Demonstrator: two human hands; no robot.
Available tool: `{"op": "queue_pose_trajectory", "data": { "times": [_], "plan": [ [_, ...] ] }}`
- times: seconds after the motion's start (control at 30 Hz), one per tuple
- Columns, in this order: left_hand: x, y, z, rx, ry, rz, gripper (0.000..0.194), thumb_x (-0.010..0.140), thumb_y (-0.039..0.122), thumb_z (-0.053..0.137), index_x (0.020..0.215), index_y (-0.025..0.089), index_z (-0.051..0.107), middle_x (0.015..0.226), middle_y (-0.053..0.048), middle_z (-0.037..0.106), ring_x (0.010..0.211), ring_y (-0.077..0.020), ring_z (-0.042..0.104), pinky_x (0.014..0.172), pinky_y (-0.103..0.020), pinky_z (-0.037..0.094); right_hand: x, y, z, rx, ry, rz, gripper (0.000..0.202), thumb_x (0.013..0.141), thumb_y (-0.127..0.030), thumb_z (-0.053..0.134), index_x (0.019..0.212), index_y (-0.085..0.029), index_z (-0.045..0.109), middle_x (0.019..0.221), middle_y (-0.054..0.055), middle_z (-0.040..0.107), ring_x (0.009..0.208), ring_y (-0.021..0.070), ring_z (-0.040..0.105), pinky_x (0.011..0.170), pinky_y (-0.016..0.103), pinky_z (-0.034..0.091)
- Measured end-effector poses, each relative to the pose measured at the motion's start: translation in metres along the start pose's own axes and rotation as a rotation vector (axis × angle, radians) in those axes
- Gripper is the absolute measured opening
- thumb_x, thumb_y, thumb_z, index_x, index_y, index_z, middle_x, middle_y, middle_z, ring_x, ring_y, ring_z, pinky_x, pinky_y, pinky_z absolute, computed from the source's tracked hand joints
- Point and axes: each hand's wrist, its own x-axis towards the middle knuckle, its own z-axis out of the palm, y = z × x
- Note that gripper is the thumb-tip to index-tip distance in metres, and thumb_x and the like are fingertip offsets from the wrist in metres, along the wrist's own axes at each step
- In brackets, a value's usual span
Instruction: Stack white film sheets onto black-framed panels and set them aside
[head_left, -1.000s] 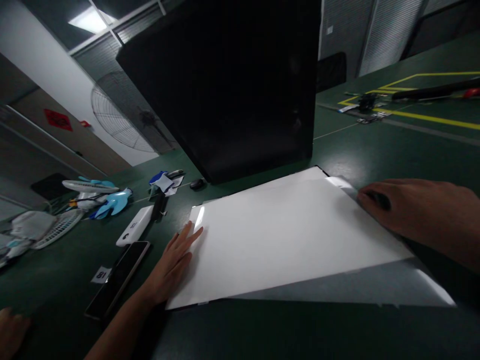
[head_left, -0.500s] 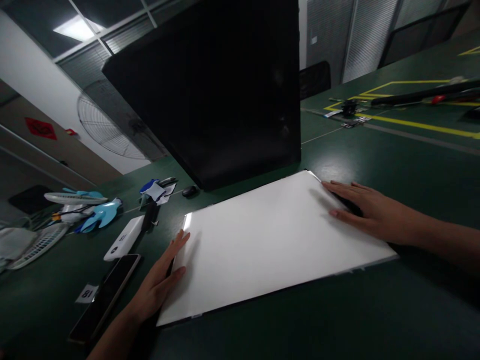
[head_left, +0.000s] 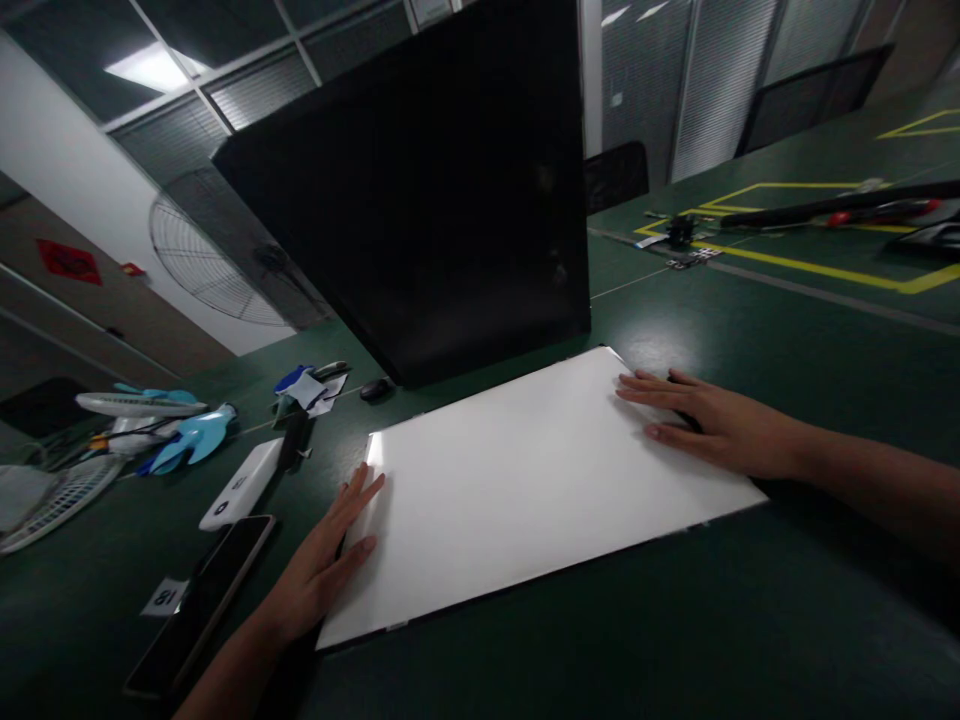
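Note:
A flat white rectangular panel (head_left: 510, 480) with a thin dark edge and small tabs along its near side lies on the green table. At its left edge, my left hand (head_left: 326, 560) rests with the fingers stretched out and the thumb apart, the fingertips over the white surface. Across from it, my right hand (head_left: 701, 420) lies flat over the right edge, its fingers spread and pointing inward. Neither hand is closed around the panel. Behind the panel stands a large black board-like screen (head_left: 442, 220), tilted in view.
On the left lie a dark phone (head_left: 202, 600), a white power-bank-like device (head_left: 241, 485), a black mouse (head_left: 376, 390), light-blue pieces (head_left: 195, 438) and a white racket-like thing (head_left: 67, 500). Tools (head_left: 862, 210) and yellow tape (head_left: 810, 265) are on the right of the table (head_left: 585, 640).
My right hand has shifted inward, its fingers now further over the panel's right edge. My left hand stays at the left edge. The view has turned slightly.

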Motion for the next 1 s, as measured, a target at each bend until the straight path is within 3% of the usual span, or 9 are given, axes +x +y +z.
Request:
{"op": "queue_pose_trajectory", "data": {
  "times": [0.17,0.4,0.47,0.57,0.63,0.7,0.77,0.87,1.0],
  "plan": [
    [0.004,-0.001,0.003,0.109,0.012,-0.001,0.068,0.102,0.061,0.05,0.163,0.036,0.037,0.174,-0.006,0.02,0.158,-0.0393,0.02,0.122,-0.066,0.026,0.004,0.0,-0.002,0.011,-0.066,0.004,0.069,0.1,-0.063,0.053,0.161,-0.03,0.043,0.168,0.007,0.031,0.156,0.0343,0.027,0.126,0.069,0.017],
    [0.009,0.004,0.005,0.147,0.032,0.001,0.075,0.099,0.069,0.046,0.161,0.026,0.042,0.173,-0.011,0.021,0.157,-0.04,0.022,0.123,-0.065,0.026,-0.001,-0.008,-0.007,-0.017,0.024,-0.089,0.064,0.099,-0.057,0.056,0.155,-0.025,0.053,0.169,0.011,0.03,0.157,0.0369,0.025,0.124,0.072,0.018],
    [0.01,0.005,0.006,0.148,0.049,-0.01,0.077,0.099,0.071,0.045,0.161,0.024,0.043,0.173,-0.012,0.023,0.157,-0.0399,0.024,0.123,-0.064,0.026,-0.001,-0.022,-0.014,-0.094,0.041,-0.206,0.057,0.098,-0.049,0.06,0.149,-0.024,0.06,0.166,0.011,0.036,0.157,0.0355,0.026,0.125,0.071,0.012],
    [0.01,0.007,0.007,0.148,0.072,-0.024,0.077,0.098,0.072,0.045,0.158,0.025,0.048,0.171,-0.013,0.03,0.156,-0.0405,0.028,0.122,-0.065,0.029,0.005,-0.063,-0.02,-0.133,-0.019,-0.392,0.052,0.095,-0.044,0.065,0.142,-0.022,0.066,0.159,0.012,0.048,0.154,0.0327,0.033,0.128,0.065,0.009],
    [0.01,0.007,0.007,0.15,0.073,-0.027,0.078,0.097,0.073,0.046,0.157,0.025,0.049,0.17,-0.013,0.031,0.156,-0.0408,0.029,0.122,-0.065,0.03,0.008,-0.097,-0.016,-0.074,-0.122,-0.455,0.064,0.093,-0.051,0.067,0.149,-0.02,0.06,0.16,0.015,0.046,0.153,0.0335,0.037,0.128,0.063,0.015],
    [0.009,0.006,0.007,0.152,0.062,-0.034,0.078,0.097,0.073,0.046,0.158,0.025,0.048,0.171,-0.012,0.029,0.156,-0.0403,0.029,0.122,-0.064,0.03,0.01,-0.127,-0.004,-0.012,-0.223,-0.505,0.084,0.09,-0.063,0.069,0.16,-0.02,0.047,0.166,0.017,0.034,0.155,0.0358,0.031,0.128,0.064,0.017],
    [0.009,0.004,0.007,0.147,0.06,-0.046,0.077,0.096,0.073,0.048,0.159,0.027,0.047,0.172,-0.01,0.028,0.156,-0.04,0.03,0.122,-0.063,0.031,0.009,-0.146,0.012,0.031,-0.268,-0.542,0.087,0.093,-0.065,0.064,0.164,-0.021,0.039,0.169,0.016,0.026,0.157,0.0343,0.025,0.129,0.062,0.015],
    [0.013,0.0,0.008,0.109,0.091,-0.038,0.071,0.097,0.072,0.045,0.155,0.031,0.052,0.171,-0.006,0.032,0.155,-0.0392,0.032,0.123,-0.063,0.03,0.005,-0.151,0.031,-0.005,-0.197,-0.485,0.068,0.101,-0.054,0.056,0.161,-0.024,0.045,0.169,0.013,0.029,0.158,0.0306,0.025,0.13,0.059,0.015],
    [0.021,-0.002,0.007,0.049,0.167,-0.104,0.07,0.101,0.073,0.032,0.145,0.03,0.064,0.162,-0.005,0.048,0.149,-0.0346,0.046,0.125,-0.058,0.031,0.002,-0.138,0.039,-0.152,-0.034,-0.385,0.063,0.097,-0.058,0.065,0.148,-0.022,0.061,0.161,0.015,0.044,0.15,0.0346,0.041,0.123,0.059,0.035]
  ]
}}
